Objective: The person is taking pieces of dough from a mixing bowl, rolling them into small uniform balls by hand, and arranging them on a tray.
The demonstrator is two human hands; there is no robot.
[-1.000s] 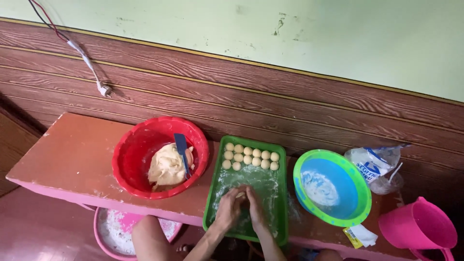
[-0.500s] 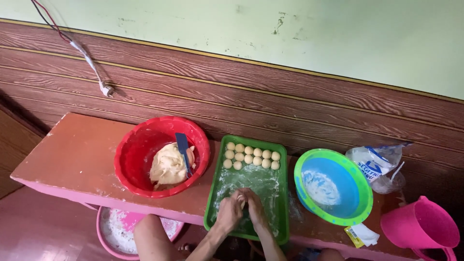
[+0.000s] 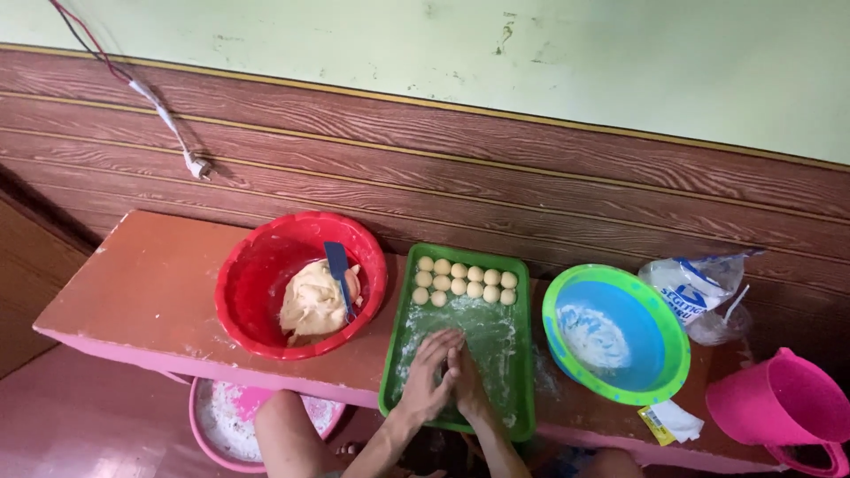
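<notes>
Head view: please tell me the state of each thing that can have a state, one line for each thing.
Green tray: floured, dough balls in rows at its far end.
Red bowl: holds a dough lump and a blue scraper.
Blue bowl: some flour inside.
Flour bag: open.
Left hand: pressed against the right, over the tray.
Right hand: pressed against the left.

A soft white plastic bag (image 3: 695,281) with blue print lies slumped on the far right of the tabletop, well to the right of the pressed-together hands (image 3: 447,379) and farther from the person, just beyond the rim of the green-and-blue bowl (image 3: 567,296). A small flat sachet (image 3: 670,422), yellow at one end and white at the other, lies at the near table edge, right of the hands, just beside that bowl's near rim.
</notes>
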